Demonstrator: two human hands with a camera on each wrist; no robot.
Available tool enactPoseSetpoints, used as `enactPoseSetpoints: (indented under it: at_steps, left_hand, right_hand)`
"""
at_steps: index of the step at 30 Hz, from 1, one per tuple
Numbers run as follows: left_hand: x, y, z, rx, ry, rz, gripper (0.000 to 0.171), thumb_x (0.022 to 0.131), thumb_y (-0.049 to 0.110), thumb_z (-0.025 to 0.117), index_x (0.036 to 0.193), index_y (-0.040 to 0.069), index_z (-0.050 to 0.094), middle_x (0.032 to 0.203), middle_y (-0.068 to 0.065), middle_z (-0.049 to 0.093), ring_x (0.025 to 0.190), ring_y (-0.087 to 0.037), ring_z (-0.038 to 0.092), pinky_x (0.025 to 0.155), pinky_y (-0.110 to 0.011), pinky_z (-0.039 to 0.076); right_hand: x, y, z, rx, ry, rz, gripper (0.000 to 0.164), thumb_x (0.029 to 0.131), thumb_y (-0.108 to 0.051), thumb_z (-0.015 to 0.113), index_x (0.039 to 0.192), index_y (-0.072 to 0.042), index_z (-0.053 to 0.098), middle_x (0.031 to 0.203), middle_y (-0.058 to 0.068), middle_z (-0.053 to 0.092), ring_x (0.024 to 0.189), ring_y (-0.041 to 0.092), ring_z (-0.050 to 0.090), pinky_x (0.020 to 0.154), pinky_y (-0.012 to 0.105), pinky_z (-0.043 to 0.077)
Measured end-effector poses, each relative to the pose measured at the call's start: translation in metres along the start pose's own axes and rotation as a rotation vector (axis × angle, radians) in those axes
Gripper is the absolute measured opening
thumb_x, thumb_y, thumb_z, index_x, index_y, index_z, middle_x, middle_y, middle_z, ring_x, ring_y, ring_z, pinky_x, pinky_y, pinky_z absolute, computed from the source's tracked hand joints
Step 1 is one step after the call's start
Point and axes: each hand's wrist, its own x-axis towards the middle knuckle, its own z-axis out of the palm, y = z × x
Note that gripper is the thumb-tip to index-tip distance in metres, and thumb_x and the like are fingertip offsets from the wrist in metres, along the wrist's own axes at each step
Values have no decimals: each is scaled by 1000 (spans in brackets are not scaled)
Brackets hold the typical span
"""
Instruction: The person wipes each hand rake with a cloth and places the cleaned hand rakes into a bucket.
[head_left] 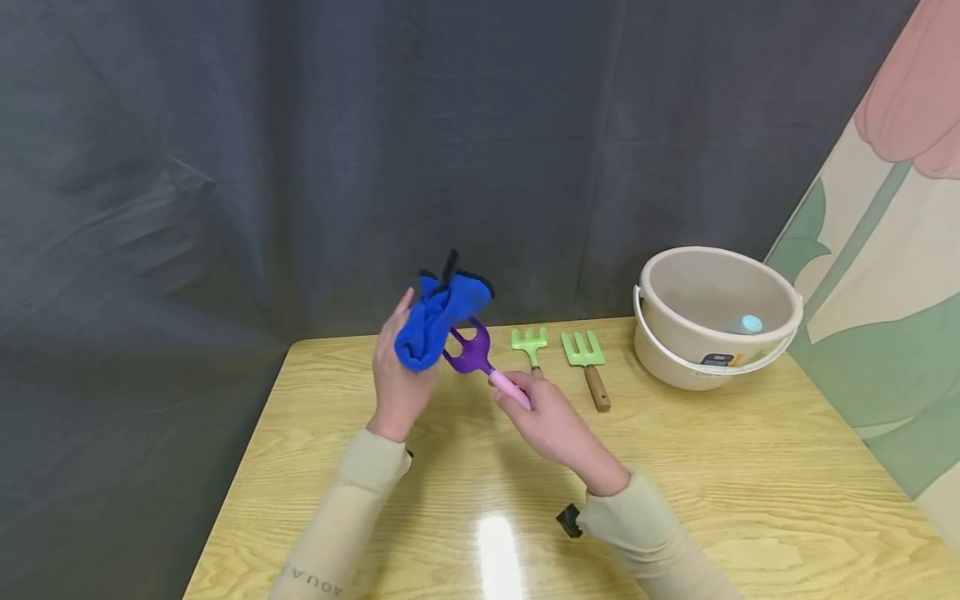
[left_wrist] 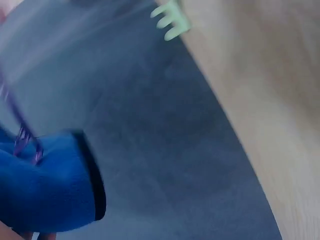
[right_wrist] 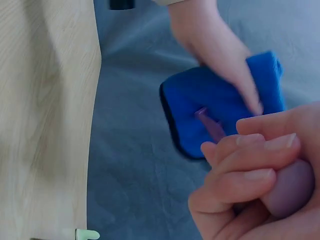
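- Head view: from above the person's forearms, facing forward and down, the farthest off of the three, taking in the desk (head_left: 712,475), dark curtain (head_left: 450,150) and bucket (head_left: 663,333)
- Left wrist view: close to the blue cloth (head_left: 427,329), which is cut off at lower left; tilted, so the desk edge slants and the curtain fills the middle
- Right wrist view: turned sideways, desk along the left, right grip (head_left: 551,421) large at lower right, left grip (head_left: 402,371) beyond
- All three share the cloth and purple tool (head_left: 472,354)
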Motion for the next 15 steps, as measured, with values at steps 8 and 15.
enactPoseSetpoints:
  at_steps: [8,15]
  left_hand:
    - [-18,0,12,-107,-167,76,45,88,7,79,130,-2,64,151,-17,49,140,-31,44,113,-46,36]
    - [-25,6,13,-143,-212,42,44,90,6,75,132,-5,64,154,-14,45,144,-40,35,115,-52,32]
  right_hand:
    - [-2,-3,-2,-35,15,-19,34,103,-22,61,130,-1,65,77,3,55,56,14,46,54,32,43]
    - [1,-2,-3,-48,15,-14,34,104,-22,60,130,-1,65,75,3,54,56,15,46,55,32,42]
